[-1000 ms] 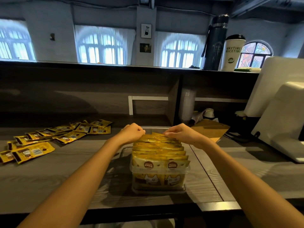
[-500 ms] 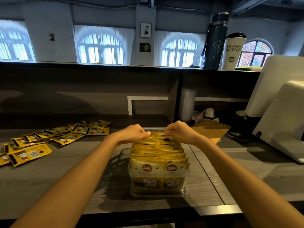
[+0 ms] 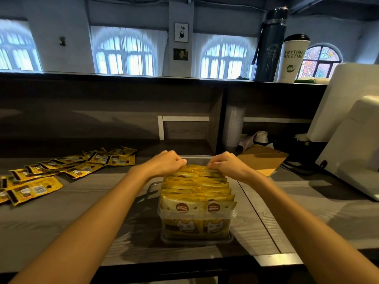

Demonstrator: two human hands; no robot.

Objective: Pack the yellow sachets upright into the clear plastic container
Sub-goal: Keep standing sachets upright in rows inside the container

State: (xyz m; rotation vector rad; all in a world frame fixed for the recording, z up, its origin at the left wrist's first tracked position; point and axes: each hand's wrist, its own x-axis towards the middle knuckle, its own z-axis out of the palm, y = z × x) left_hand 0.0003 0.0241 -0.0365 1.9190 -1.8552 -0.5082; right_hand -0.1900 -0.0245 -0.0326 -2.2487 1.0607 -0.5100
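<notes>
- Head view is showing both hands working at the far end of the clear plastic container (image 3: 232, 217), which is sitting on the grey table (image 3: 61, 222) straight ahead of the person.
- The left hand (image 3: 166, 163) is curling its fingers down over the top edges of the rearmost packed sachets (image 3: 196, 187). The right hand (image 3: 227, 166) is doing the same from the other side, pinching those same tops.
- By my reading, the person is squaring up the back of the row, and a little free space seems to be showing behind the hands.
- The container is holding a dense row of yellow sachets standing upright, two abreast at the front, with their tops rising above the rim.
- Loose sachets (image 3: 82, 170) are lying flat on the table well to the left, not yet packed.
- The next move is probably calling for letting go, reaching left for more, and sliding them upright into the remaining gap without tipping the row.
</notes>
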